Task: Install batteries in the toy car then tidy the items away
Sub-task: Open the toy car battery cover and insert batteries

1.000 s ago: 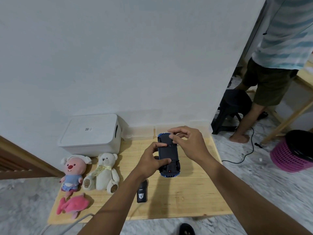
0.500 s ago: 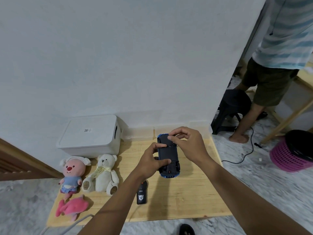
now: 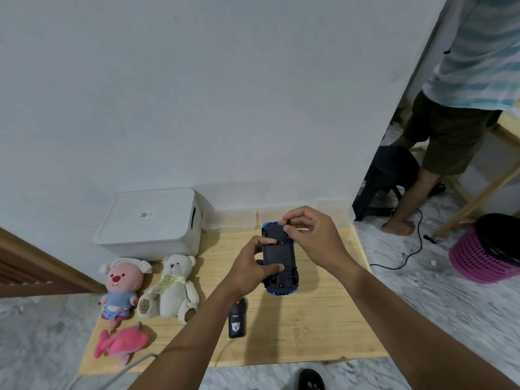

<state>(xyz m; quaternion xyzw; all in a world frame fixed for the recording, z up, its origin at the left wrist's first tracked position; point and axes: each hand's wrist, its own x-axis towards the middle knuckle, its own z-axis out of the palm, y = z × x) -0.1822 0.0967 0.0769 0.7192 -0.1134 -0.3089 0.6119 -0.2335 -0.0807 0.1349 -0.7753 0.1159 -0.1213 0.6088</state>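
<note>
A: What takes up most of the scene?
B: A pale wall, then the wooden tabletop (image 3: 295,327) against it. At its far left corner sits a white lidded box (image 3: 149,220), with clear plastic containers (image 3: 233,219) lined along the wall beside it.

A: And the toys?
B: In front of the box, a cream teddy bear (image 3: 176,285) sits upright, a pink-faced plush in blue (image 3: 121,285) just to its left, and a pink plush fish (image 3: 121,343) lies nearer the front edge.

A: Where is the toy car?
B: The toy car (image 3: 279,263) is held up above the middle of the tabletop, belly facing the camera, its blue body showing only at the rims. The dark underside is in plain view, with wheels at the near end.

A: How do the hands sit on it?
B: The left hand (image 3: 250,266) clasps the car from its left side, thumb and fingers (image 3: 273,268) curled over the underside near the middle and near end. The right hand (image 3: 312,235) is at the far end, thumb and forefinger pinched narrowly together on the underside there. Whether they pinch something small I cannot tell.

A: Anything smaller?
B: A black remote control (image 3: 237,319) lies on the tabletop, just below the left wrist, apart from the car.
</note>
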